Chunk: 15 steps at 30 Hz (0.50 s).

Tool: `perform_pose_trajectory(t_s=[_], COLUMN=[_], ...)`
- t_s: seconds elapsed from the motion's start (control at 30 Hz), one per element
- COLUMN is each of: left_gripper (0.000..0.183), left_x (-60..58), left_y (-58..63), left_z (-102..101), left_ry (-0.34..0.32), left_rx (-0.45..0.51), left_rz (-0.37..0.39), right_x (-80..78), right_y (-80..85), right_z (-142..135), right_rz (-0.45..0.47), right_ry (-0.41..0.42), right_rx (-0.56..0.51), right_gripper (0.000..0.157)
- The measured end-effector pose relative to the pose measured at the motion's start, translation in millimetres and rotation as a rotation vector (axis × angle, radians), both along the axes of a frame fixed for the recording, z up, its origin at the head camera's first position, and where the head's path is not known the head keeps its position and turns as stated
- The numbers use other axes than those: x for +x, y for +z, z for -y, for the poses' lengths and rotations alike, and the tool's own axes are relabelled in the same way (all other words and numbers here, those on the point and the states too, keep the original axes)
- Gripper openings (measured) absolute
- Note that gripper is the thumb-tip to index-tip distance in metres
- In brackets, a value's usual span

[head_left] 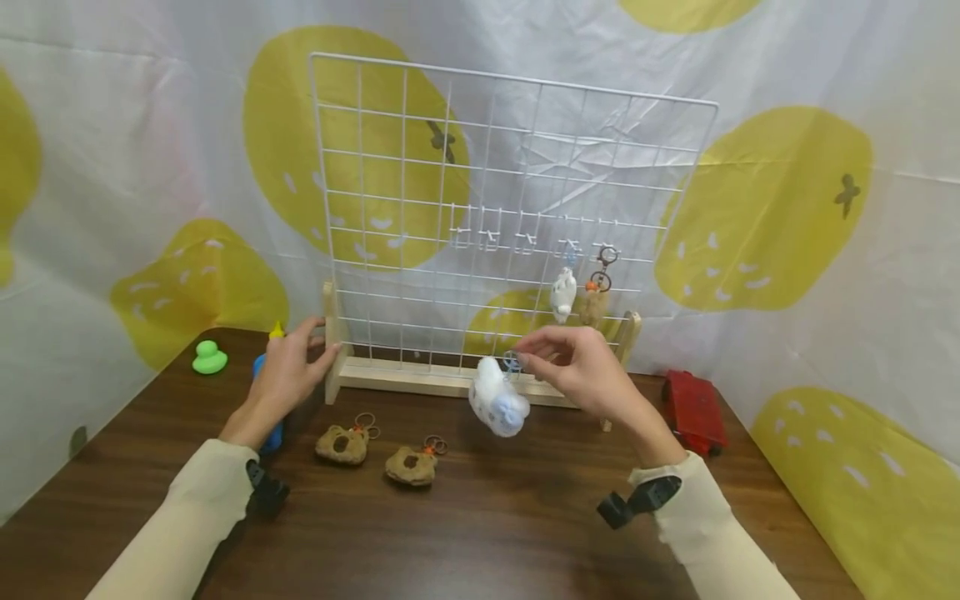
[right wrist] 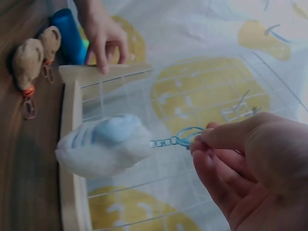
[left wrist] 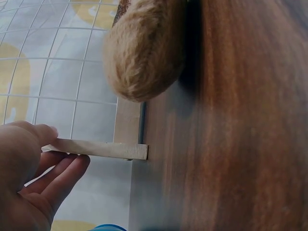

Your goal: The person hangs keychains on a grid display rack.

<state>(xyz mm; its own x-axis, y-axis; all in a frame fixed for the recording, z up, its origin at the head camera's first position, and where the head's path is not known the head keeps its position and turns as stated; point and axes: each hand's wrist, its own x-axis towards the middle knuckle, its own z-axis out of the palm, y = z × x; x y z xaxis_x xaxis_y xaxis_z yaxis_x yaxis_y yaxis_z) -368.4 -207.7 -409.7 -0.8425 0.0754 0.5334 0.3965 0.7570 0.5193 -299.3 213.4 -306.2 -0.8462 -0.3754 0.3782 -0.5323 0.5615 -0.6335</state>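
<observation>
My right hand (head_left: pixel 573 367) pinches the blue metal ring (right wrist: pixel 190 137) of a white and pale blue plush keychain (head_left: pixel 497 398). The plush dangles from a short chain in front of the lower part of a white wire grid rack (head_left: pixel 517 79). At the rack's left end, my left hand (head_left: pixel 291 367) grips the wooden side post (left wrist: pixel 96 147), thumb on one face and fingers on the other. On the rack's hooks at right hang a white plush keychain (head_left: pixel 562 293) and a brown plush keychain (head_left: pixel 592 307). Several white hooks (head_left: pixel 489 240) to their left carry nothing.
Two brown plush keychains (head_left: pixel 342 444) (head_left: pixel 411 465) lie on the dark wooden table (head_left: pixel 480 542). A green toy duck (head_left: pixel 209 357) stands at far left. A blue object (head_left: pixel 272 437) is partly hidden behind my left arm. A red toy car (head_left: pixel 693 412) sits at right.
</observation>
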Motion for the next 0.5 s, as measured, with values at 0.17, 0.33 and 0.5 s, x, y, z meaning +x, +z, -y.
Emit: perform_pose_trajectory(t_s=[0.17, 0.33, 0.5], left_gripper=[0.049, 0.048, 0.048], left_x=[-0.2, 0.4, 0.7], left_y=[1.5, 2.0, 1.8], left_z=[0, -1, -1], left_ry=[0.0, 0.001, 0.001], left_rx=[-0.001, -0.003, -0.004], left_rz=[0.009, 0.001, -0.006], right_x=[-4.0, -7.4, -7.9], right_y=[18.8, 37.0, 50.6], right_z=[0, 3, 3], right_rz=[-0.053, -0.111, -0.108], right_ry=[-0.022, -0.03, -0.055], right_rx=[-0.042, -0.067, -0.09], right_gripper=[0.017, 0.017, 0.017])
